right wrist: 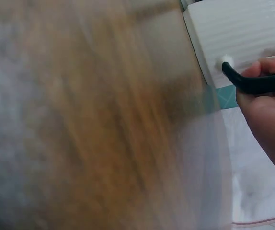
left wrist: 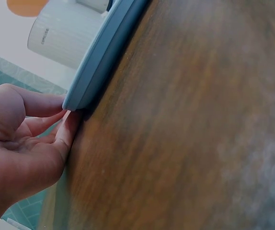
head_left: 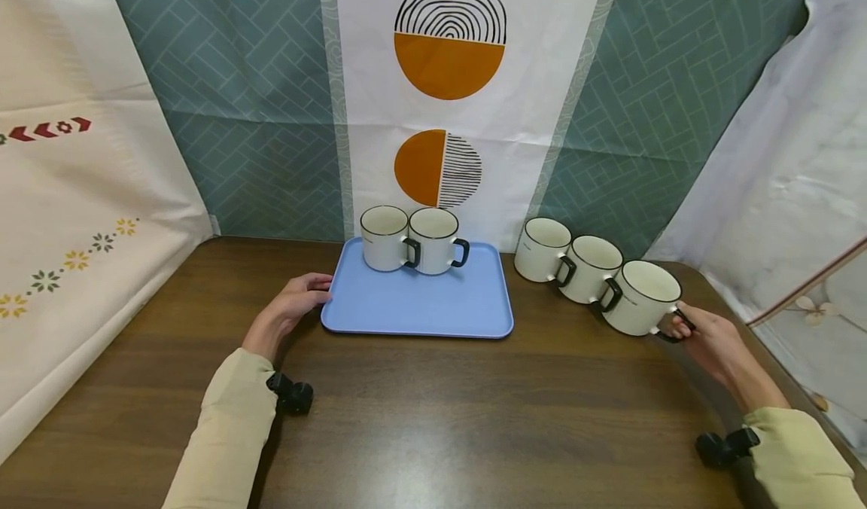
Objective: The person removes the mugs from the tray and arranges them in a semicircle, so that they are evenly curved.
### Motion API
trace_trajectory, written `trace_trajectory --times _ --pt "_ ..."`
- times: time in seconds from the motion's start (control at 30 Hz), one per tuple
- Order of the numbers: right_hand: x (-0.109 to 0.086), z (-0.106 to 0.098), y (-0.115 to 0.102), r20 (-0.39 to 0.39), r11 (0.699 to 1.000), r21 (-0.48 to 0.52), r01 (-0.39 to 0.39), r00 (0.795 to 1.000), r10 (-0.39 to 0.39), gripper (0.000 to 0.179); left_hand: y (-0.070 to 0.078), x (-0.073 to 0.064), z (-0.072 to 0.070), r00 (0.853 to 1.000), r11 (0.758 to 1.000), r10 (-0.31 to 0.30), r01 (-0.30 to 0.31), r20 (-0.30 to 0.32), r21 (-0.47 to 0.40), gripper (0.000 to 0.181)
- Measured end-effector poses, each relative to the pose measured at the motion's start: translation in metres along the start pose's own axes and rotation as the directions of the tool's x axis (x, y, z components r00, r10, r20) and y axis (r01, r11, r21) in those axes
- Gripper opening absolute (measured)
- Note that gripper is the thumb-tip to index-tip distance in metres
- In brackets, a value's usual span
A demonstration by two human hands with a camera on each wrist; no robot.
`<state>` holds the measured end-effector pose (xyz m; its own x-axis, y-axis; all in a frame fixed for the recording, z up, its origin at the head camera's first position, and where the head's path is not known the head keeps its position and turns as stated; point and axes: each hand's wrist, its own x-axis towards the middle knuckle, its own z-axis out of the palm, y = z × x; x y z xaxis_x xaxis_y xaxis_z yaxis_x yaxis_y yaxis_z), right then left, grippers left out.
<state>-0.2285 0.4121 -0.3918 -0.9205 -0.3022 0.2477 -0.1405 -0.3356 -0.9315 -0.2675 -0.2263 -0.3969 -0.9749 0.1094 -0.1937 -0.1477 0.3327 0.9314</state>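
Note:
On the blue tray (head_left: 420, 309) two white mugs with black rims and black handles stand side by side, a left mug (head_left: 383, 245) and a right mug (head_left: 432, 245). My left hand (head_left: 291, 307) pinches the tray's left edge, thumb above and fingers below in the left wrist view. Off to the right, my right hand (head_left: 714, 341) grips the black handle (right wrist: 257, 84) of the nearest white mug (head_left: 637, 302), fingers curled through it. That mug is last in a slanting row, beside a middle mug (head_left: 591, 268) and a far mug (head_left: 542, 251).
The brown wooden table (head_left: 433, 419) runs up to a hanging green and white cloth (head_left: 244, 117) at the back. Fabric also hangs at the left (head_left: 81, 215) and right sides. Each wrist wears a small black camera.

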Motion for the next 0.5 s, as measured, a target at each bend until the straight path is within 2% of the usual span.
trace_trajectory --times 0.3,0.5 --pt "-0.0036 0.0066 -0.0013 -0.061 0.998 -0.058 -0.023 0.998 0.019 0.036 -0.0004 0.0000 0.0004 1.000 1.000 0.002 -0.002 -0.002 0.000 0.050" --pt "-0.0021 0.0101 -0.0045 -0.004 0.997 -0.051 -0.052 0.999 0.052 0.038 0.0015 -0.0016 0.0012 1.000 1.000 0.002 -0.002 -0.001 0.005 0.050"
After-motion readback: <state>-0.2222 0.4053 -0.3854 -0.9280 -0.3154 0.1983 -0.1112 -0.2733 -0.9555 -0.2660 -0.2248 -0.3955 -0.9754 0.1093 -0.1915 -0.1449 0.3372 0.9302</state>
